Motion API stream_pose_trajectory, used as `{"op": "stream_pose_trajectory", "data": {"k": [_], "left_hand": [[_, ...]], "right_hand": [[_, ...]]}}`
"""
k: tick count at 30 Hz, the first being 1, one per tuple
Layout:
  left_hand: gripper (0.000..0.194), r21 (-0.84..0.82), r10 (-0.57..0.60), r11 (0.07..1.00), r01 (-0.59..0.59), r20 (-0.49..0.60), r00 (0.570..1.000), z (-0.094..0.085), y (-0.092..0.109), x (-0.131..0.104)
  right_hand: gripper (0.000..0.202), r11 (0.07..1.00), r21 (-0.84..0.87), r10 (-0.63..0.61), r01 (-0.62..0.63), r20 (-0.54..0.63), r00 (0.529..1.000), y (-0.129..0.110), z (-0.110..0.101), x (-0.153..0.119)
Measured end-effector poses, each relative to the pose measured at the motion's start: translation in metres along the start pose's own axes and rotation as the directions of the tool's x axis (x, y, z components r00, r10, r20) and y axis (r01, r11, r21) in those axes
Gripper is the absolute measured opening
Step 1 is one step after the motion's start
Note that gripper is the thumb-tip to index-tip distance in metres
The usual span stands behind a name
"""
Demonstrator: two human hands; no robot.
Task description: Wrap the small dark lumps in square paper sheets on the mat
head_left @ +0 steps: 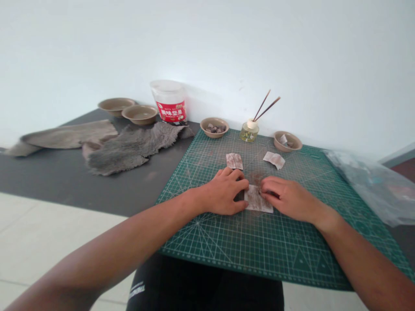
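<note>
A whitish rectangle of paper smeared with brown, possibly sandpaper (pixel 258 202), lies flat on the green cutting mat (pixel 223 242). At its left edge my left hand (pixel 223 192) rests with thumb and forefinger spread apart, their tips on the paper. My right hand (pixel 288 196) is closed in a pinch over the paper's right side. Whatever it holds is hidden by the fingers. Brown dust (pixel 257 178) marks the mat just beyond the paper. Two similar stained pieces, a left one (pixel 234 161) and a curled right one (pixel 274 160), lie farther back.
Behind stand a bowl of small grey-brown lumps (pixel 214 128), a reed diffuser (pixel 249 131) and a bowl with scraps (pixel 288 141). Leftward are grey cloths (pixel 129 147), two bowls (pixel 141 114) and a red-labelled tub (pixel 170 103). A clear plastic bag (pixel 372 185) lies right.
</note>
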State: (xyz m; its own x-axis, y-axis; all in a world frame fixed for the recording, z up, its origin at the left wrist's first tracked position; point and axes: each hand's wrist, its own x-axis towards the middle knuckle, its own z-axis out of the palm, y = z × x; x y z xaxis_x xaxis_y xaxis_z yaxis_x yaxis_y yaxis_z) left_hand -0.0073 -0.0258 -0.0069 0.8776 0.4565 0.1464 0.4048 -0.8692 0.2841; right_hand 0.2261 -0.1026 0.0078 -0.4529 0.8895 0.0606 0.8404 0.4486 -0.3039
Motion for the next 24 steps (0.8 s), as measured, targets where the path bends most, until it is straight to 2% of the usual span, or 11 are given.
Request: {"op": "stream_pose_trajectory", "data": {"k": [2,4,9,11,14,16,19,24], "left_hand": [[0.032,-0.005,0.001,1.0,-0.001,-0.001,1.0,-0.0002,0.0005,0.0],[0.031,-0.008,-0.002,1.0,0.002,-0.001,1.0,-0.0003,0.0008,-0.0001],[0.033,-0.008,-0.009,1.0,0.009,-0.014,1.0,0.0006,0.0003,-0.0001],[0.035,-0.013,-0.008,1.0,0.007,-0.014,1.0,0.0008,0.0,-0.0002],[0.034,-0.023,-0.006,1.0,0.006,-0.008,1.0,0.0006,-0.0003,-0.0003],[0.032,-0.027,-0.009,1.0,0.009,-0.006,1.0,0.0004,-0.0002,-0.0004],[0.033,-0.026,-0.016,1.0,0.016,-0.009,1.0,0.0003,0.0,-0.0005],[0.035,-0.034,-0.021,0.999,0.021,0.001,1.0,0.0005,0.0004,-0.0006]], "right_hand": [[0.011,0.998,0.02,-0.064,0.063,0.034,0.997,-0.0026,0.002,0.0001],[0.012,0.996,0.006,-0.089,0.089,0.015,0.996,-0.0067,0.0061,0.0016],[0.011,0.995,-0.064,0.07,-0.078,-0.115,0.991,-0.0057,0.0083,0.0035],[0.009,0.998,-0.023,0.05,-0.051,-0.07,0.996,-0.004,0.0053,0.0016],[0.01,0.996,0.042,-0.076,0.074,0.036,0.996,-0.0065,0.0043,0.0002],[0.011,0.997,0.015,-0.072,0.072,0.015,0.997,-0.0081,0.0055,0.0012],[0.01,1.0,-0.008,0.016,-0.016,-0.051,0.999,-0.0055,0.0047,0.0022],[0.009,0.994,0.07,-0.084,0.081,0.051,0.995,-0.0047,0.0032,0.0014]]}}
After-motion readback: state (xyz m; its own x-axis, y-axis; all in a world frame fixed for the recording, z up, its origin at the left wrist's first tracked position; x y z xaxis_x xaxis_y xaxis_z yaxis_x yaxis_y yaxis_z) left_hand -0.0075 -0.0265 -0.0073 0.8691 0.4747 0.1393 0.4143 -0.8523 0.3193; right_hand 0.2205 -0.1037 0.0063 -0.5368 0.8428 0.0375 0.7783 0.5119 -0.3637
